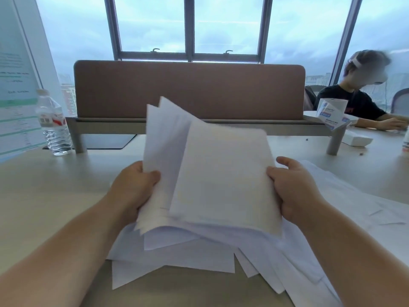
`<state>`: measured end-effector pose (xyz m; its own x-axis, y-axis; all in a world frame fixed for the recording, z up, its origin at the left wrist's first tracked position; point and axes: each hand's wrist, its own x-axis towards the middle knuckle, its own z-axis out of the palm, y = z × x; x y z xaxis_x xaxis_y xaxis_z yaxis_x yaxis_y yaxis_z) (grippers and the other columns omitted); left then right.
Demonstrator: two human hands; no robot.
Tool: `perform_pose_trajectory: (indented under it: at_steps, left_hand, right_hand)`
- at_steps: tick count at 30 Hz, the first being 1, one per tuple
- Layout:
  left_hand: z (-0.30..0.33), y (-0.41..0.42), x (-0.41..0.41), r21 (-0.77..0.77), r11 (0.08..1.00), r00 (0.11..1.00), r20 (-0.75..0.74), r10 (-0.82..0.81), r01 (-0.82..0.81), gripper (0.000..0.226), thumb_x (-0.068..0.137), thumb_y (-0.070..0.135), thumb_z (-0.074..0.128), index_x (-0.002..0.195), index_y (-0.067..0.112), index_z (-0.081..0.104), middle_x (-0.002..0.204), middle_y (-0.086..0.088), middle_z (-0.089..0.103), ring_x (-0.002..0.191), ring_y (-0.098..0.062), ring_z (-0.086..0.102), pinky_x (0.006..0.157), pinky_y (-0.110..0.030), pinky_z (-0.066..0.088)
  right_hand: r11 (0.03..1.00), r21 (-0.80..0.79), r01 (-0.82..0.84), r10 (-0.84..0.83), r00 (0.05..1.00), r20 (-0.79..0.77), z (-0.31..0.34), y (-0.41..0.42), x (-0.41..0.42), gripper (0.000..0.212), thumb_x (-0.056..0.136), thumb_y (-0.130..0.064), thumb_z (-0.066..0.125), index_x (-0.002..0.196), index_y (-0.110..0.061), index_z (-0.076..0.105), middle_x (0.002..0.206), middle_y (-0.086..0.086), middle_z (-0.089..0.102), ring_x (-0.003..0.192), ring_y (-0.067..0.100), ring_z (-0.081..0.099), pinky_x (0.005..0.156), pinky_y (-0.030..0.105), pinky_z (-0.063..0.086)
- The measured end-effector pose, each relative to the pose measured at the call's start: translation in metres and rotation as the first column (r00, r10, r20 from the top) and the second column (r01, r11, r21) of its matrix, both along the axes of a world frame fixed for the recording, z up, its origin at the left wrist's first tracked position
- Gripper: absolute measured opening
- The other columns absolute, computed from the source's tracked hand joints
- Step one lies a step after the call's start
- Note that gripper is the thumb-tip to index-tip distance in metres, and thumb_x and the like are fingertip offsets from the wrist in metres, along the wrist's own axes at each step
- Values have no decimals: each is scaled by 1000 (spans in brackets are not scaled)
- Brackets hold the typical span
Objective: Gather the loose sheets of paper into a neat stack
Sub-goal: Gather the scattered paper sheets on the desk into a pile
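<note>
The left hand (135, 185) and right hand (294, 189) are each gripping opposite side edges of an uneven bundle of white sheets (217, 173), holding it above scattered loose paper (177, 258) on a beige desk (44, 196).

bottle (54, 122) left on desk (44, 196) | divider (188, 89) behind | sheets (199, 251) front-centre

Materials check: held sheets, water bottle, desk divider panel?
Held sheets: thin matte white paper; corners fan and curl between the left hand and right hand.
Water bottle: clear, glossy plastic by the look; ribbed see-through wall, printed label.
Divider panel: matte brown, probably fabric-covered; the weave is too fine to tell.
</note>
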<state>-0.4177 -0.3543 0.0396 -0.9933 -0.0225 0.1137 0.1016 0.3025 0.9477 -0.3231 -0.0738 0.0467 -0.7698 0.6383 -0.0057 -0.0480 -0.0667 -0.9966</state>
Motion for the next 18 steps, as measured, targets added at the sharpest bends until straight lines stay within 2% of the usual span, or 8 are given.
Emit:
perform_pose_trajectory:
  at_steps: [2, 4, 7, 9, 10, 12, 15, 18]
  left_hand:
    - [-5, 6, 2, -38, 997, 997, 44, -61, 63, 14, 94, 17, 62, 103, 17, 73, 92, -7, 78, 82, -32, 74, 68, -36, 58]
    - [-7, 8, 5, 5, 996, 990, 110, -86, 86, 15, 89, 22, 59, 98, 15, 70, 94, -15, 76, 83, -40, 73, 74, -46, 60]
    - [-7, 10, 7, 136, 985, 972, 196, -131, 105, 12, 94, 21, 57, 90, 9, 59, 85, -19, 62, 69, -34, 62, 66, -39, 49]
    - [-6, 10, 7, 117, 981, 956, 233, -177, 153, 27, 83, 33, 65, 93, 7, 61, 89, -19, 68, 72, -36, 69, 71, -43, 53]
    - [-6, 8, 7, 81, 979, 947, 251, -201, 187, 39, 76, 37, 70, 100, 7, 65, 95, -20, 74, 78, -40, 74, 77, -48, 58]
    - [-6, 7, 9, 21, 970, 933, 269, -238, 242, 43, 76, 30, 81, 110, 7, 68, 99, -20, 79, 86, -41, 78, 87, -57, 62]
    - [-11, 6, 6, -106, 959, 941, 248, -230, 262, 20, 89, 12, 78, 108, 11, 71, 94, -11, 82, 84, -34, 80, 86, -54, 64]
    - [-10, 1, -1, -120, 980, 982, 124, -143, 158, 12, 89, 11, 72, 101, 14, 74, 91, -9, 82, 81, -31, 79, 81, -47, 65]
  right_hand:
    - [998, 68, -14, 11, 999, 47, -2, -10, 1, 51, 98, -9, 55, 145, -27, 46, 112, 3, 68, 95, 28, 71, 84, 48, 62]
    - [998, 42, -42, 39, 997, 65, -5, -15, 1, 52, 98, -4, 50, 145, -25, 46, 113, 7, 67, 91, 27, 70, 83, 44, 60]
    - [995, -40, -87, 90, 992, 91, -9, -17, 1, 55, 93, 5, 50, 140, -22, 49, 105, 12, 74, 84, 34, 72, 79, 48, 60]
    - [991, -22, -129, 131, 981, 146, -12, -16, -1, 55, 90, 3, 58, 139, -22, 52, 102, 15, 76, 84, 37, 74, 82, 58, 61]
    - [986, 11, -165, 160, 970, 181, -14, -17, -1, 53, 88, -1, 62, 136, -23, 54, 101, 15, 76, 78, 34, 74, 77, 55, 62]
    - [962, 160, -222, 177, 950, 258, -17, -21, -1, 44, 86, -13, 69, 127, -26, 61, 105, 7, 75, 73, 26, 72, 65, 39, 62]
    - [858, 446, -253, 125, 946, 298, -21, -24, -2, 35, 85, -30, 70, 120, -32, 67, 102, -8, 76, 84, 17, 74, 73, 34, 59]
    - [803, 567, -182, 40, 967, 253, -15, -19, 0, 38, 93, -23, 59, 131, -27, 64, 104, -9, 74, 90, 14, 70, 81, 31, 55]
